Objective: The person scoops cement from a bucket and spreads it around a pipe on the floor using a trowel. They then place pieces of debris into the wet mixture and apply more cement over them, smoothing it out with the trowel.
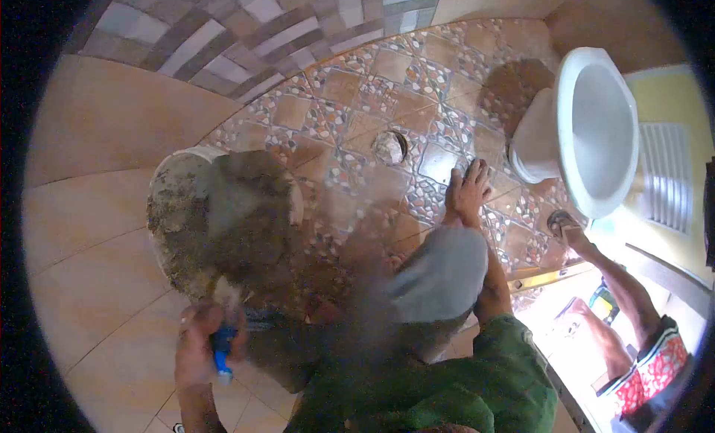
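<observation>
from the head view, the person crouches low over the patterned tile floor (372, 83). the left hand (199, 342) is closed in a fist around a blue-handled tool (221, 352). its working end is lost in a grey blur, so i cannot tell its shape. this hand is just beside the dirty bucket (165, 172), which is crusted with grey-brown mortar on its inner wall. the right hand (468, 189) lies flat on the tiles with the fingers a little spread, near the foot of the white toilet (596, 128).

as i judge it, the work is well advanced: the patterned tiles cover all the floor that shows, the toilet stands in its place, and the round floor drain (389, 146) sits between the bucket and the toilet. what seems left is the work with the mortar, because the tool is in the hand and the bucket has material in it. if the joints between the tiles are filled, the picture is too soft to tell.

at the right, another person's sandalled foot (562, 224) stands at the doorway, apart from the hands.
</observation>
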### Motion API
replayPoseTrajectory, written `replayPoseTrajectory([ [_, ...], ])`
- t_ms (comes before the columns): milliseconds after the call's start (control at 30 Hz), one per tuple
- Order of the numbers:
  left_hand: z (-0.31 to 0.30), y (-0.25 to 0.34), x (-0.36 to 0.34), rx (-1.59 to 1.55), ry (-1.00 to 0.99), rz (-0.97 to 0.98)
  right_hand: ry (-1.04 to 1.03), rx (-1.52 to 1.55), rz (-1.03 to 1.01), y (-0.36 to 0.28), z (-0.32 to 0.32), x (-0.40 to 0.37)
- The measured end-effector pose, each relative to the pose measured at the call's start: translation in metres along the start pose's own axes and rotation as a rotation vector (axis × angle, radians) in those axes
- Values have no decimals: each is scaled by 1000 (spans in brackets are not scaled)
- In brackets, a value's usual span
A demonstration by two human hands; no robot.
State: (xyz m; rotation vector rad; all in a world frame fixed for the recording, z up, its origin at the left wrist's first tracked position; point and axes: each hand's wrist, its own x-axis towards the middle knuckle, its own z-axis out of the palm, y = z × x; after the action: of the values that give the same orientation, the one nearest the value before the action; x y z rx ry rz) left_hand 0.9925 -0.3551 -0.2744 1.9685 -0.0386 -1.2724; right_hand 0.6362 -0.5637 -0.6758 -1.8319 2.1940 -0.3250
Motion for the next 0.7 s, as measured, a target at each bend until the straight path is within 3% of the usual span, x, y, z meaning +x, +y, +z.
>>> replayPoseTrajectory([
  [33,17,2,6,-10,2,-68,42,-147,-1,-5,6,0],
  [100,42,3,31,-82,-209,-245,79,-175,-19,-4,12,1],
  [167,69,-1,58,-68,-328,-289,99,-185,-10,-6,12,7],
  [367,145,-48,170,6,-437,-32,23,-155,41,-2,20,9],
  [433,171,-50,209,101,-299,-96,-11,-153,41,-3,6,12],
  [500,190,-52,250,7,-352,-151,-44,-162,46,-4,0,14],
  [700,234,-41,307,57,-220,11,-79,-156,41,-6,-6,14],
])
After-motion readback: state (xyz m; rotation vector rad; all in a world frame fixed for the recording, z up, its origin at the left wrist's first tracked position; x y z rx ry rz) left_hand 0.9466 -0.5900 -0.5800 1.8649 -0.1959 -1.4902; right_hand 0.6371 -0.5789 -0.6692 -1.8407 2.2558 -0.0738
